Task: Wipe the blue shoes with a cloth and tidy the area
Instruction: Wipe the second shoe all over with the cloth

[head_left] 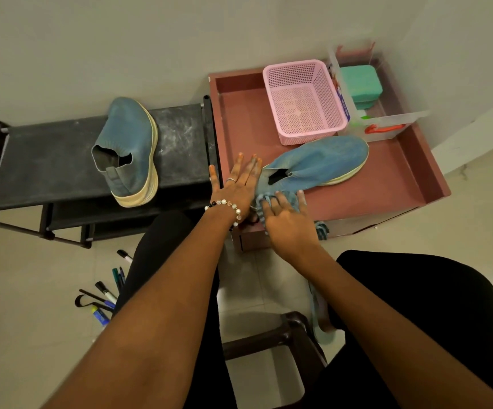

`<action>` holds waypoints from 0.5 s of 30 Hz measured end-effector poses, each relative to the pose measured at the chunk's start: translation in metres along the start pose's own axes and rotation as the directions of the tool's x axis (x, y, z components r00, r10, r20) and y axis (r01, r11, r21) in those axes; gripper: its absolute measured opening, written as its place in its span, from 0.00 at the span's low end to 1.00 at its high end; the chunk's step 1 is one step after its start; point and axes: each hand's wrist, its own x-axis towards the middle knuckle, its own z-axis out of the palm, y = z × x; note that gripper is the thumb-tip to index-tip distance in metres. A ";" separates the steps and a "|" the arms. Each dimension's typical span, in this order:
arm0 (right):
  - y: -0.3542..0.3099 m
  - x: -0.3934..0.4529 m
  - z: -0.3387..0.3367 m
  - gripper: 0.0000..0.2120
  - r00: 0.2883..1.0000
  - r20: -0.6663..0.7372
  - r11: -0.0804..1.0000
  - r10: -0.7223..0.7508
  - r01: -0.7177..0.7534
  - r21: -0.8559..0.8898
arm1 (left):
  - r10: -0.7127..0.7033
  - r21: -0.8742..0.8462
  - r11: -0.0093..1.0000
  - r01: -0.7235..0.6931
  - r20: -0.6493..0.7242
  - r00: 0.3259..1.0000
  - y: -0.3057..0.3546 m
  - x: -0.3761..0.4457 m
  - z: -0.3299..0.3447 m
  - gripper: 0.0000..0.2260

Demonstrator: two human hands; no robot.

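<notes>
— From the head camera, where is the shoe that's being wiped?

— One blue shoe [319,163] lies on its side on the pink tray-top cabinet [398,175], toe toward the right edge and heel opening toward the front left corner. It sits just in front of the pink basket [302,98], which stands at the back of the tray.

— And the hands?

— The left hand [237,184] lies flat, fingers straight and spread, against the heel end of that shoe at the tray's left edge; it grasps nothing, only presses. A bead bracelet [224,205] circles its wrist, and a ring shows on one finger. The right hand [286,219] is at the tray's front edge, just below the shoe's heel, its fingers curled over a bunched blue cloth [261,202]. The cloth touches the shoe's heel, and a bit of it hangs over the front edge beside the hand.

— The second shoe?

— The other blue shoe [133,152] lies tilted on its side on the top shelf of the black rack [47,160], near the middle, well apart from both hands. The shelf surface around it looks dusty.

— Anything else in that view?

— A clear box [387,125] holding a green block [360,84] stands at the tray's back right corner. Markers and pens [106,293] lie scattered on the floor in front of the rack, beside the person's left leg. A dark stool [286,335] shows between the knees.
</notes>
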 end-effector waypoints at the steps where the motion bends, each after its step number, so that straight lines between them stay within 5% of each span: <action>1: -0.001 0.005 -0.002 0.27 1.000 0.007 1.000 0.021 -0.021 -0.012 | 0.000 -0.012 1.000 0.000 0.008 1.000 0.000 0.000 0.000 0.40; 8: -0.020 0.027 -0.005 0.30 0.991 0.032 0.990 0.134 -0.135 0.049 | 0.026 -0.034 0.999 -0.025 0.024 0.999 0.001 -0.001 -0.003 0.30; 15: 0.007 0.009 0.004 0.26 1.000 0.010 0.998 0.003 -0.002 -0.058 | 0.001 -0.045 0.999 -0.001 0.010 1.000 0.001 -0.001 -0.001 0.41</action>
